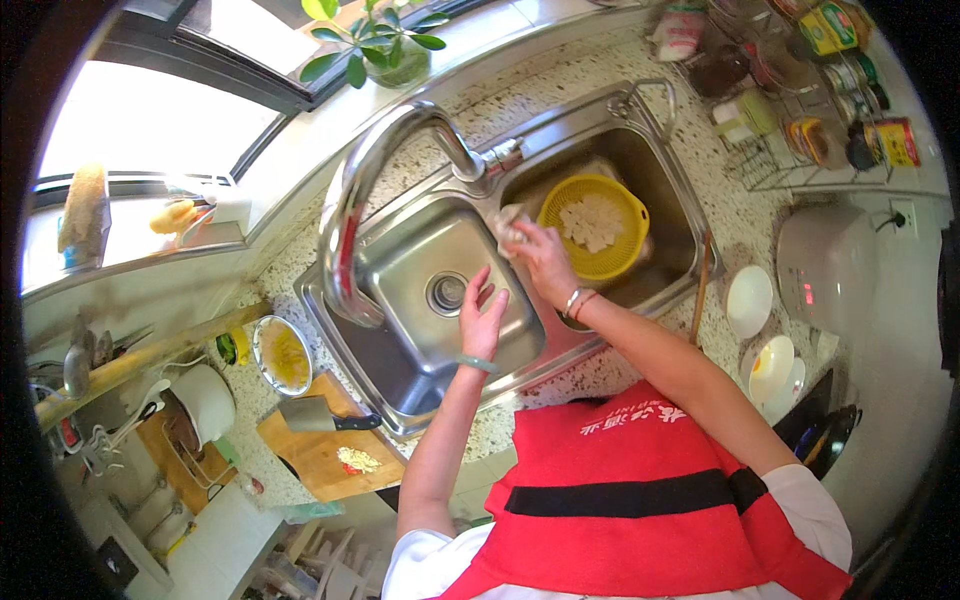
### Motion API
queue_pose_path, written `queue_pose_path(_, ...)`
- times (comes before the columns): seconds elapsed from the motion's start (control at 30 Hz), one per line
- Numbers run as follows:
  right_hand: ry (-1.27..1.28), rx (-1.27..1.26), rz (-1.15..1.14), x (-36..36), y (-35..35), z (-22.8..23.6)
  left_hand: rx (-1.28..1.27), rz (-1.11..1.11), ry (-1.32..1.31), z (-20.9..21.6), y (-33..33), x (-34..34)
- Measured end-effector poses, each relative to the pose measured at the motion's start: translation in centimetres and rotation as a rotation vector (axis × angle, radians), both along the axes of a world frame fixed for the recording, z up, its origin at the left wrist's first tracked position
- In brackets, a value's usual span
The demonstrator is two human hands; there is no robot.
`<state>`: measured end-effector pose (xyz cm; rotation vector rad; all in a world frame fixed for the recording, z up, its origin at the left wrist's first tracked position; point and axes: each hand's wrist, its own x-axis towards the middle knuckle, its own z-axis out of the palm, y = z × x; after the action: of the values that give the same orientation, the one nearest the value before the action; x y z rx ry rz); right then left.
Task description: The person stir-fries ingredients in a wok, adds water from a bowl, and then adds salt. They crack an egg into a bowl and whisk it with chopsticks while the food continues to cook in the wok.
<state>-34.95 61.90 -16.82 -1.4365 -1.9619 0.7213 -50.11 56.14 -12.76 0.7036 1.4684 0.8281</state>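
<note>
My right hand [543, 258] is closed on a pale, soft-looking clump [510, 228] over the divider between the two sink basins. I cannot make out exactly what the clump is. Close beside that hand, in the right basin, a yellow plastic colander [628, 255] holds pale, thin pieces [590, 222]. My left hand [483, 318] hovers above the left steel basin [400, 262], fingers apart and nothing in them. Below it shows the round drain [447, 293].
A tall chrome faucet [345, 190] arches over the left basin. At left, a cleaver [315, 413] lies on a wooden cutting board [300, 455] with chopped pale bits [358, 460], near a bowl of yellowish contents [283, 357]. White bowls [749, 302] and a jar rack [800, 180] stand right.
</note>
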Motion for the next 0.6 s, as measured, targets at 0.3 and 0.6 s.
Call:
queue_pose_path(0.3,-0.175,-0.177,0.374,4.9,-14.6,3.8,0.370,-0.558,0.497,0.5,-6.3,2.5)
queue_pose_path(0.6,0.066,-0.212,0.283,8.1,-16.8,5.5,0.523,-0.619,0.564,-0.2,-9.0,3.3)
